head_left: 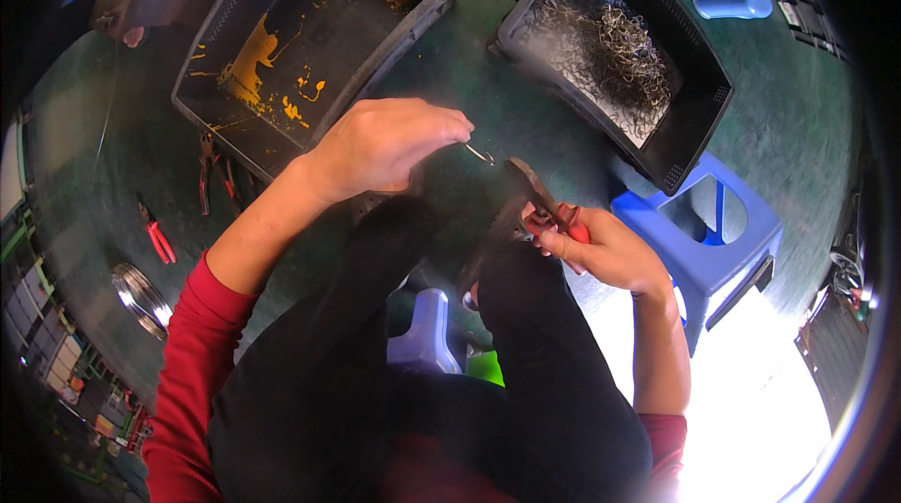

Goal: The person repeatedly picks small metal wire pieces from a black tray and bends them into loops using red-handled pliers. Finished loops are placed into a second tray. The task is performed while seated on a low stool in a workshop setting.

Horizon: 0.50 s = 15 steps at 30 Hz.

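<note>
My left hand (385, 142) is closed, its fingertips pinching a short bent piece of metal wire (481, 156) whose curved end points to the right. In my right hand (615, 250) is a pair of pliers (535, 187) with red handles, tilted so that its dark jaws aim up and left, toward the wire. A small gap separates the jaws from the wire's bent end. Both hands are above and in front of my knees; the fingers of the left hand hide the rest of the wire.
A black crate (399, 38) stained orange inside stands ahead left. Ahead right, another black crate (587, 99) holds many bent wire pieces (624, 53). A blue stool (755, 236) stands right. Red-handled pliers (158, 238), darker pliers (206, 175) and a wire coil (141, 299) lie left on the green floor.
</note>
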{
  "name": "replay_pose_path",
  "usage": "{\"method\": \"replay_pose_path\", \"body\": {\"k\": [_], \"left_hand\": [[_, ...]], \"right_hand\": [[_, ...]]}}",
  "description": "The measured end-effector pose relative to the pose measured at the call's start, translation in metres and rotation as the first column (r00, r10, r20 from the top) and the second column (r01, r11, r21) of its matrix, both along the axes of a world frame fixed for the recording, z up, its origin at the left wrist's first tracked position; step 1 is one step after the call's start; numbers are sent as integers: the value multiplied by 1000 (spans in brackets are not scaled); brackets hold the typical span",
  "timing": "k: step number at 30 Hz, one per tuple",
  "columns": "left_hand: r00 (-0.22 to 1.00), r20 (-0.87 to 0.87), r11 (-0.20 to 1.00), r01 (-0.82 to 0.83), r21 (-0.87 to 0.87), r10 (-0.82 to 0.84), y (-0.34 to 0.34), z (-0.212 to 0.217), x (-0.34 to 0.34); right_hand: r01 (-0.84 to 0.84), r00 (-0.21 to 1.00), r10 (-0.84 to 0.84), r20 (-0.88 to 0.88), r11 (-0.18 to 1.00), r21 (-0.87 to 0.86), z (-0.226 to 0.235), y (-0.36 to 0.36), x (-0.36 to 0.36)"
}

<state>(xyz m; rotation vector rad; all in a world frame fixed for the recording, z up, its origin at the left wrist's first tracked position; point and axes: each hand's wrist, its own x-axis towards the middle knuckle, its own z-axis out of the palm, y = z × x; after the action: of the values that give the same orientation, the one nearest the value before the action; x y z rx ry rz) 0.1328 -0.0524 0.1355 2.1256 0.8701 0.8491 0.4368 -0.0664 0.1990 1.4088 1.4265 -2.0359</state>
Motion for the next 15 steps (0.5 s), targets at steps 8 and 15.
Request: {"method": "replay_pose_path", "body": {"k": [8, 15], "left_hand": [[988, 107, 993, 114, 1, -113, 1, -1, -1], [978, 168, 992, 125, -12, -121, -1, 0, 1]], "right_hand": [[-100, 994, 98, -46, 994, -49, 9, 7, 2], [-132, 988, 135, -80, 990, 41, 1, 3, 3]]}}
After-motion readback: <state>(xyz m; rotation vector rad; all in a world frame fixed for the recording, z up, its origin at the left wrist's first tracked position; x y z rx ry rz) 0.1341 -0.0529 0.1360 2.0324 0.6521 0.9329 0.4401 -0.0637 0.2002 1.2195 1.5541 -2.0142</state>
